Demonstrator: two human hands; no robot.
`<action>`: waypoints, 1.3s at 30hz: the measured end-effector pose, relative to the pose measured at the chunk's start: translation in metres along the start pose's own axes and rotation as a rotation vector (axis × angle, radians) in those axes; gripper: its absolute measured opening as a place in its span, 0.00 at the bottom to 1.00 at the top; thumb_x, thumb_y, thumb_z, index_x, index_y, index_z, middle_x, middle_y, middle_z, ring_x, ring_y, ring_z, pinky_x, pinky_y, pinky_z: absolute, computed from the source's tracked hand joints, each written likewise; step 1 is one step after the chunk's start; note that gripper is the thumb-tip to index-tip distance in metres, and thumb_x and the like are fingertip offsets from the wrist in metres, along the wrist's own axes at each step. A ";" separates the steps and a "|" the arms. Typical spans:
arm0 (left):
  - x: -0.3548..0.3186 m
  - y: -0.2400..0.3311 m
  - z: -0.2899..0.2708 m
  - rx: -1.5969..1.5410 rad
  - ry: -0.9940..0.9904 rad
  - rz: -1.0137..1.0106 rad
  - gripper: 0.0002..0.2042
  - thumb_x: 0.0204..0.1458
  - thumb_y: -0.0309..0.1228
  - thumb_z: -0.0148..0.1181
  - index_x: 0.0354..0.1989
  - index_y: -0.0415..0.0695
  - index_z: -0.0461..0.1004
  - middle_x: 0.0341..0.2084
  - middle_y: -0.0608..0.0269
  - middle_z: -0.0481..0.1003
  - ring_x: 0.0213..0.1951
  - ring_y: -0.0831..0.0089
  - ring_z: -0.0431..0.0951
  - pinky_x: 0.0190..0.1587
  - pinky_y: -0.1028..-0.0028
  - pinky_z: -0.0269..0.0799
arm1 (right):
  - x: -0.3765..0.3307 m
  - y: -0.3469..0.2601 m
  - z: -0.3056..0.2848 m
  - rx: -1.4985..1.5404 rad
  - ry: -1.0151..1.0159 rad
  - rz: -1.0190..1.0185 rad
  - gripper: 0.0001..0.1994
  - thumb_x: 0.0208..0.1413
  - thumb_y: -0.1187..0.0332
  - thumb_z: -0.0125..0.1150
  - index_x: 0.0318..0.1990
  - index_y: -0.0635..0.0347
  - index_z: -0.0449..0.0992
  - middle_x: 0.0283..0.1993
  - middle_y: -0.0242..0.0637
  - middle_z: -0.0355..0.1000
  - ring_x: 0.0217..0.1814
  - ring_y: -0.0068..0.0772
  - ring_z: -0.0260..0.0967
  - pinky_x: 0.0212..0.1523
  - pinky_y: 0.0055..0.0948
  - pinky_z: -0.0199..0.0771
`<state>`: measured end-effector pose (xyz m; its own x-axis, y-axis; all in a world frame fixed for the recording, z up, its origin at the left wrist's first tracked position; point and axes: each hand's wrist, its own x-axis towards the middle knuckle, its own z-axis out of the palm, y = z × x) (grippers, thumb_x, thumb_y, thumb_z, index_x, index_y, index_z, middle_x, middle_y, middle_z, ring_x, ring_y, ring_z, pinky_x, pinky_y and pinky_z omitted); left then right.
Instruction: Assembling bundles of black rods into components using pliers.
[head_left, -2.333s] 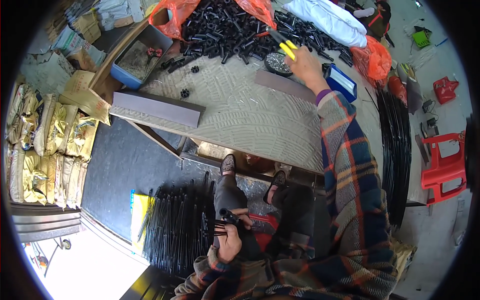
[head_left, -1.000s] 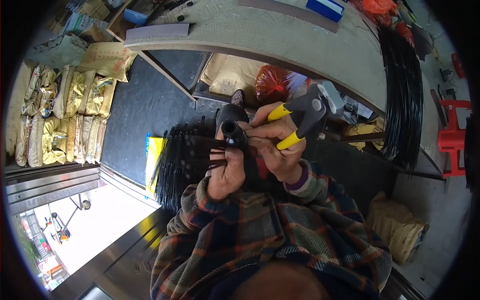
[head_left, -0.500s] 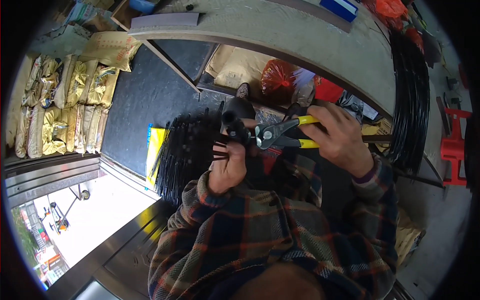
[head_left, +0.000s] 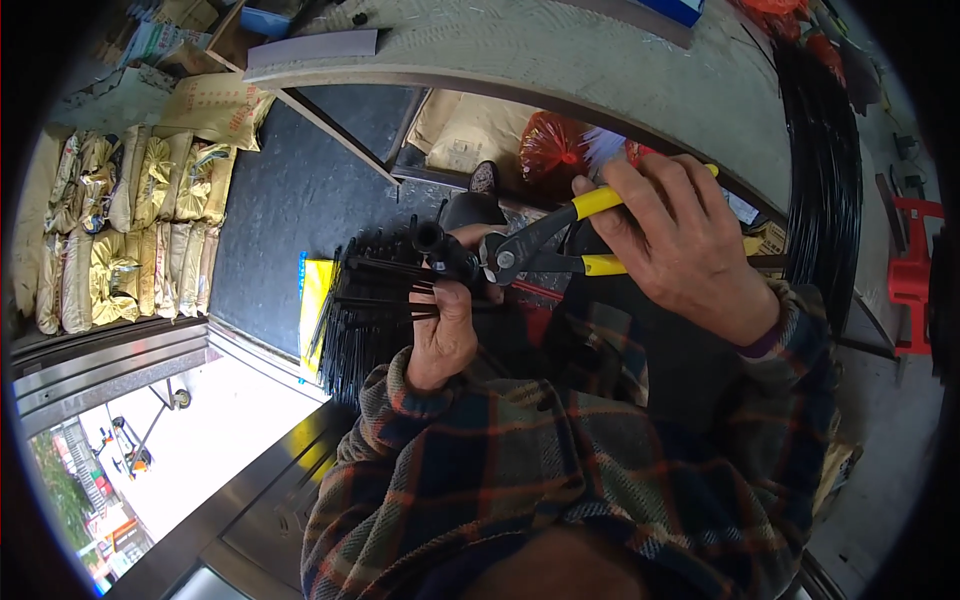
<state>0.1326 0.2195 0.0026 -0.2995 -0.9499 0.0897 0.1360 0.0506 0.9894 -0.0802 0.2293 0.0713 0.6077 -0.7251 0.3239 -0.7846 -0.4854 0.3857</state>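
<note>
In my left hand (head_left: 440,340) I grip a black plastic fitting (head_left: 455,262) with a round open tube end pointing up. Several thin black rods (head_left: 375,303) stick out leftward from beside the thumb. My right hand (head_left: 680,235) is wrapped around the yellow handles of a pair of end-cutting pliers (head_left: 540,240), whose handles are spread apart. The silver jaws meet the right side of the black fitting; whether they bite on it, I cannot tell. Below and left of my left hand lies a large bundle of black rods (head_left: 350,345).
A long grey worktable (head_left: 600,75) runs across the far side. Another bundle of long black strips (head_left: 825,170) hangs over its right end. Under the table sits a red bag (head_left: 550,145). Stacked sacks (head_left: 120,270) stand at left, and a red stool (head_left: 912,275) at right.
The pliers' handles have spread wider, and their jaws have moved left and slightly away from me. My left hand has shifted slightly left with the black fitting.
</note>
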 end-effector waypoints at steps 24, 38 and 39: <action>-0.010 -0.029 -0.025 -0.230 -0.226 0.056 0.36 0.47 0.65 0.36 0.40 0.37 0.63 0.23 0.65 0.65 0.25 0.81 0.65 0.30 0.80 0.61 | 0.011 0.023 0.006 1.655 -0.947 0.136 0.10 0.51 0.77 0.50 0.41 0.62 0.60 0.28 0.35 0.70 0.25 0.28 0.71 0.24 0.25 0.68; 0.003 -0.034 -0.016 -0.055 -0.093 0.046 0.34 0.54 0.58 0.33 0.46 0.33 0.63 0.20 0.63 0.66 0.24 0.78 0.66 0.29 0.79 0.63 | 0.018 0.022 0.023 1.405 -0.732 0.019 0.10 0.52 0.72 0.53 0.40 0.60 0.60 0.25 0.37 0.66 0.24 0.32 0.68 0.23 0.31 0.62; 0.006 -0.037 -0.016 -0.050 -0.085 0.052 0.34 0.54 0.58 0.33 0.46 0.33 0.63 0.20 0.63 0.66 0.24 0.78 0.66 0.29 0.79 0.63 | 0.019 0.024 0.023 1.401 -0.807 0.158 0.12 0.52 0.70 0.54 0.41 0.60 0.60 0.26 0.39 0.65 0.28 0.36 0.68 0.27 0.34 0.62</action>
<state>0.1410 0.2065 -0.0354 -0.3691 -0.9168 0.1525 0.1998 0.0819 0.9764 -0.0899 0.1925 0.0665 0.6499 -0.6429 -0.4054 -0.5949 -0.0984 -0.7978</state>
